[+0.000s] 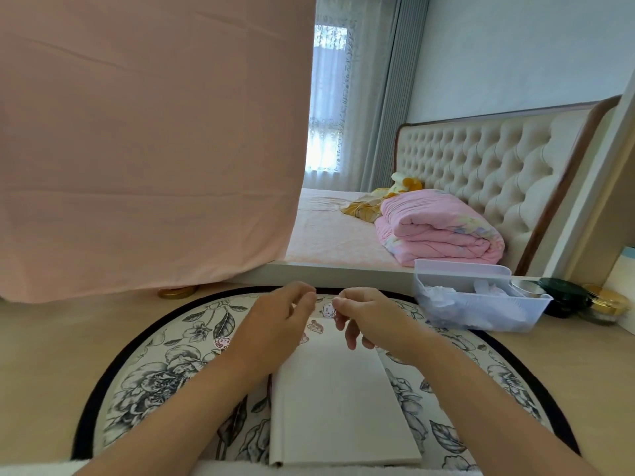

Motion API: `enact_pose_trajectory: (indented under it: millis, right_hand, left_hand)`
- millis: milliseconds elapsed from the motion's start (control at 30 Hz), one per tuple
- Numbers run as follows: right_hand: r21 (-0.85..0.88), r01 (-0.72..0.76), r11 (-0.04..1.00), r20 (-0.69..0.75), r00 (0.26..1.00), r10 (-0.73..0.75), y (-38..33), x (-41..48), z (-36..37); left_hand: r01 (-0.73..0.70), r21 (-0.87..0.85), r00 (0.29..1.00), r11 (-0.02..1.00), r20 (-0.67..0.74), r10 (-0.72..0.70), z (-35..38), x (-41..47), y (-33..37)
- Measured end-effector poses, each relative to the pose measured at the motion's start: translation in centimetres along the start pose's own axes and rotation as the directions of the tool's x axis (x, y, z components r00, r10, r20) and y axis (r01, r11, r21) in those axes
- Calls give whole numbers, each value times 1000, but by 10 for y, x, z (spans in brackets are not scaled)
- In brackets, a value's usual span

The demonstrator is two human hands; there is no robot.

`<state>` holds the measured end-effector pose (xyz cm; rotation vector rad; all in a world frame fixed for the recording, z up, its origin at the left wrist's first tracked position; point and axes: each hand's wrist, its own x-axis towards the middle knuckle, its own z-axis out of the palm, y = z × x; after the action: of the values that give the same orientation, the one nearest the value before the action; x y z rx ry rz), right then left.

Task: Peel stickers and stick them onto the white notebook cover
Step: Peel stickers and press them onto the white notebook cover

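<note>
Head cam: white hardcover notebook (340,407) lies closed on a round black-rimmed floral mat (165,372), under both wrists. Left hand (275,324) and right hand (364,321) each pinch thumb to forefinger, tips nearly meeting. Can't tell if anything's between them. Small cartoon stickers (314,326) sit on the cover just below the fingertips. Clear plastic bin (498,322) is right of the right hand.

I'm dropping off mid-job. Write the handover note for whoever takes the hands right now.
Left hand: fingertips pinched, above the far end of the white notebook.
Right hand: thumb and forefinger pinched, facing it. What they pinch is too small to tell.
The notebook lies closed on the floral mat.
Done: a couple of stickers on the cover's far end.
A loose sticker lies on the mat, left of the notebook.
Left: most of the cover is bare.
</note>
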<state>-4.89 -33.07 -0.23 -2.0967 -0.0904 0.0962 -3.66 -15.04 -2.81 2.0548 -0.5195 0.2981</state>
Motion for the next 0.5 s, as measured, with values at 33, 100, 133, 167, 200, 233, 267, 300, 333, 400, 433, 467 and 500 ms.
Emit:
enact_pose_trajectory:
  millis: [33,100,133,167,200,233,267,300,333,400,433,467,500]
  right_hand:
    - [-4,28,1000,15,1000,-28,1,-1,-1]
    - [-36,73,997,27,997,-72,1,-2,-3]
    - [-53,92,994,28,995,-91,2,-2,-4]
    - [-66,111,992,27,994,-110,3,-2,-4]
    - [-80,130,988,24,991,-128,4,-1,-4]
    - [-99,147,984,18,989,-146,4,-1,-4]
    - [-122,160,979,6,987,-161,5,0,-4]
    - [-146,164,976,-15,986,-168,6,1,-4]
    - [-164,155,974,-49,985,-165,7,2,-5]
    - [-161,122,979,-123,982,-143,8,4,-6]
    - [-122,113,986,-139,982,-129,8,4,-6]
    - [-60,106,993,-139,984,-114,8,4,-5]
    - [9,100,995,-132,986,-98,7,4,-4]
  left_hand:
    - [66,-62,997,996,50,-63,-1,1,0]
    - [154,-157,979,975,157,-129,-1,3,-1]
    - [179,-195,972,964,186,-143,-1,4,-1]
    - [197,-232,969,953,196,-153,-1,4,-1]
    - [208,-259,968,943,190,-162,-1,4,0]
    - [214,-276,970,937,172,-171,0,5,1]
    - [213,-283,973,935,147,-177,1,5,2]
    - [209,-282,976,936,117,-182,3,4,3]
    - [203,-278,979,939,83,-187,3,4,4]
    - [183,-282,983,942,19,-185,5,4,3]
    - [174,-295,983,940,-6,-184,5,4,2]
    - [168,-314,983,935,-24,-185,5,4,1]
    - [166,-332,982,929,-35,-188,5,4,1]
